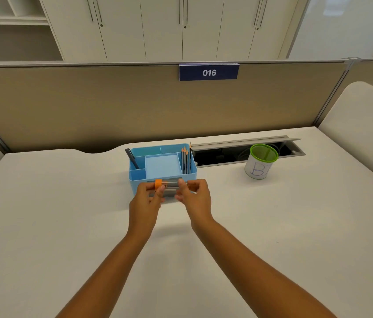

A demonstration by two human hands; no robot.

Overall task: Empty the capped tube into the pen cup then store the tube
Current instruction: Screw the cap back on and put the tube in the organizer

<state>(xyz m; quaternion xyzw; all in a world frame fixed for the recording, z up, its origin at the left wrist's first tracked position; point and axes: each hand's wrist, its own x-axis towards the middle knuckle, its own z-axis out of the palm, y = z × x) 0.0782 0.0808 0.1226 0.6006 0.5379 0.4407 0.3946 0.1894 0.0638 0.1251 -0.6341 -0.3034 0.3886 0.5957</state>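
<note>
A clear tube (pixel 171 188) with an orange cap (pixel 158 184) lies sideways in both my hands, just in front of the blue desk organiser (pixel 135 180). Grey sticks show inside it. My left hand (pixel 147 198) grips the capped end, fingers around the orange cap. My right hand (pixel 195 196) holds the other end. The pen cup (pixel 260 165), green mesh with a white paper wrap marked "B", stands upright to the right, about a forearm's length from my right hand.
The blue organiser holds several pencils (pixel 186 160) at its right side and a dark pen (pixel 132 158) at its left. An open cable trough (pixel 226 154) runs behind the cup. A beige partition (pixel 112 99) bounds the white desk (pixel 66 214) at the back.
</note>
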